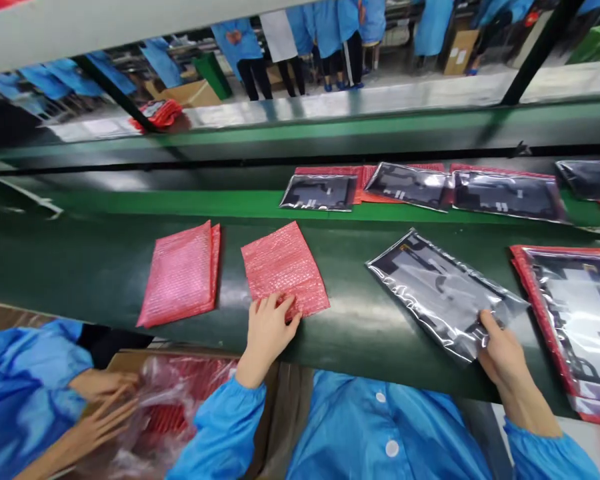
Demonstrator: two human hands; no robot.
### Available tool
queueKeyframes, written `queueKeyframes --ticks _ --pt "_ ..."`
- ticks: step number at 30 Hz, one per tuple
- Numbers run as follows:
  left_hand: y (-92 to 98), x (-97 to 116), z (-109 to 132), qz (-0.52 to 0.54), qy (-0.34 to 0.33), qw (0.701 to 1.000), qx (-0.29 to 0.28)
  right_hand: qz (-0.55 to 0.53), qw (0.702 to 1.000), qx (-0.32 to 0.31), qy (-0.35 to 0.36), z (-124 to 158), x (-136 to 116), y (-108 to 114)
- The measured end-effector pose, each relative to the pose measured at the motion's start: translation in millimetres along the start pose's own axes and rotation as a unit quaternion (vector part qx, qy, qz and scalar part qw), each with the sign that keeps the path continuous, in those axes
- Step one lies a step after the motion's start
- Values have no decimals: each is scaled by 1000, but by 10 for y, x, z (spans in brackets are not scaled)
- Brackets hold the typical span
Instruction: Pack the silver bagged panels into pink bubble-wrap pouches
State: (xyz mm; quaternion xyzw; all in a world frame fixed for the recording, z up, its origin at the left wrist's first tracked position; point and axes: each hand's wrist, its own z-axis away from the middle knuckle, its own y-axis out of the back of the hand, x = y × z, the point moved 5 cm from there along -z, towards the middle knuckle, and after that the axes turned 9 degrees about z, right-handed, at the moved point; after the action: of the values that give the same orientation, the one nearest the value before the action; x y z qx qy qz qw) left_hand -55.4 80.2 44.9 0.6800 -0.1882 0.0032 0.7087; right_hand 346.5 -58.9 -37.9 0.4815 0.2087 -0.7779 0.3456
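Note:
My left hand (pixel 273 328) has its fingers curled over the near edge of a pink-red bubble-wrap bag (pixel 286 263), which lies flat on the green work surface. The thumb and fingertips pinch that edge. My right hand (pixel 503 350) grips the near right corner of a clear plastic bag (pixel 443 283) with a flat dark and silvery part inside. This bag is tilted, and whether it rests on the surface I cannot tell. Left of my left hand lie stacked pink-red bubble bags (pixel 180 273). Beyond my right hand, clear-bagged parts (pixel 580 313) lie on red bubble bags.
Along a bright green strip (pixel 180 203), several clear-bagged parts (pixel 320 190) lie over red bubble bags. At lower left, a co-worker's hands (pixel 100 407) are beside an open carton (pixel 130 360) holding red bubble bags in clear film. People in blue coats (pixel 325 33) stand beyond the bench.

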Motion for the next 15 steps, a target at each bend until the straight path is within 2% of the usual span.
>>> queueKeyframes --ticks 4,8,11,13,15 --pt "0 92 -81 -9 30 996 -85 -2 999 53 9 69 -139 17" --pt "-32 161 -136 20 53 991 -123 49 997 64 -5 118 -106 168" --pt "-67 212 -151 45 55 989 -130 64 994 -11 -83 126 99 212" --pt "-79 234 -142 45 69 988 -127 70 981 -105 -145 146 210 88" --pt "-76 263 -119 50 81 988 -118 83 964 -194 -163 179 204 -138"
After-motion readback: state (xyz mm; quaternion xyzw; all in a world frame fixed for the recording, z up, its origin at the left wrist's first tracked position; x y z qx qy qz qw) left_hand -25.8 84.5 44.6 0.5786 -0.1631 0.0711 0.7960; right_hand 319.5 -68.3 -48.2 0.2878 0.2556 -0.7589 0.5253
